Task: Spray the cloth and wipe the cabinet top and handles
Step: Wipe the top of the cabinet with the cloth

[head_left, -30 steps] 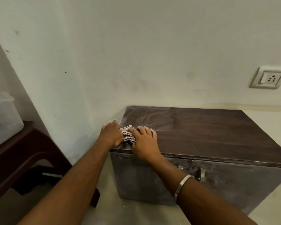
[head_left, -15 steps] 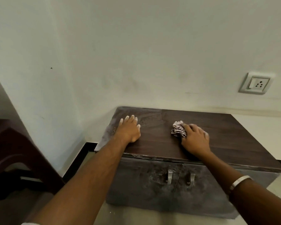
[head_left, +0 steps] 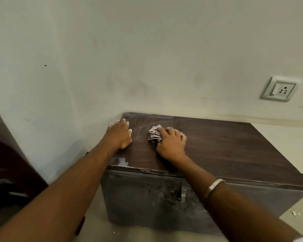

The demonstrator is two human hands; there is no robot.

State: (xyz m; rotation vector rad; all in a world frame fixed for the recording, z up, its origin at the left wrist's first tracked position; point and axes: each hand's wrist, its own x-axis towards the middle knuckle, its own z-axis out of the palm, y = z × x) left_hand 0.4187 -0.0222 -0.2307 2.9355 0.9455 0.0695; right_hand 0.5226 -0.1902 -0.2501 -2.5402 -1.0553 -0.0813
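Silver bangle [head_left: 214, 186] is circling the right forearm nearest the camera, just above a metal handle [head_left: 183, 194] on the cabinet's dusty front [head_left: 143, 198]. Farther up, the right hand [head_left: 171, 144] is pressing down on the dark wooden cabinet top [head_left: 226, 145], its grip curling over a bunched patterned cloth [head_left: 154, 133]. Beside it, apart, the left hand [head_left: 118, 135] is lying flat with a relaxed grip near the top's left edge. Beyond, a wall socket [head_left: 279, 89] is sitting on the pale wall.
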